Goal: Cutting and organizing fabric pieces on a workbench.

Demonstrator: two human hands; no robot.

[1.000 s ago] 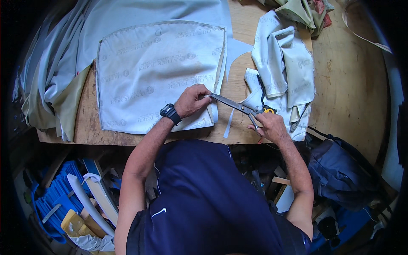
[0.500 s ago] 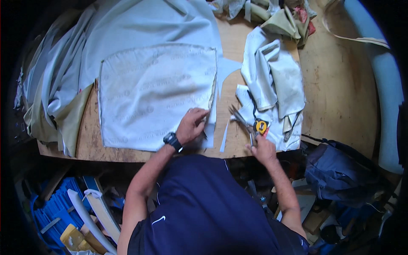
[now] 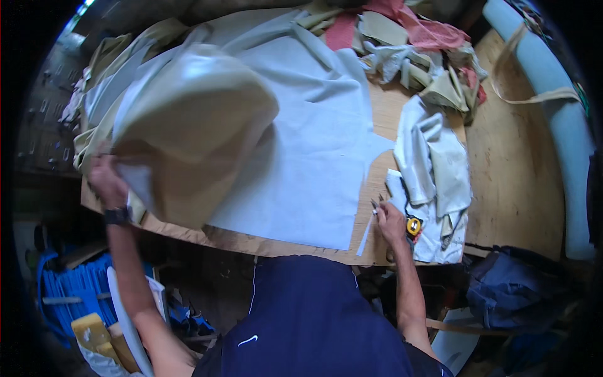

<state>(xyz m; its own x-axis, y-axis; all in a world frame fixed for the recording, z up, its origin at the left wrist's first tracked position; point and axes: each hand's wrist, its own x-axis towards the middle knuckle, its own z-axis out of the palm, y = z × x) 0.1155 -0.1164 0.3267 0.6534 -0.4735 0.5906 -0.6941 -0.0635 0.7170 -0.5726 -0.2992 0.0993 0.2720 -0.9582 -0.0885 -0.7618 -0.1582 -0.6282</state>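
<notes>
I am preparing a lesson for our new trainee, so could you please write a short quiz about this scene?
1. Multiple choice: what does the left hand hold? (a) a hammer (b) a tan-faced panel (c) a ruler
2. Short answer: which tool is in the right hand?
3. True or false: the yellow tape measure lies to the right of that hand.

Key: 1. (b); the left hand grips the tan-faced panel, raised and partly blurred. 2. The scissors. 3. True.
</notes>
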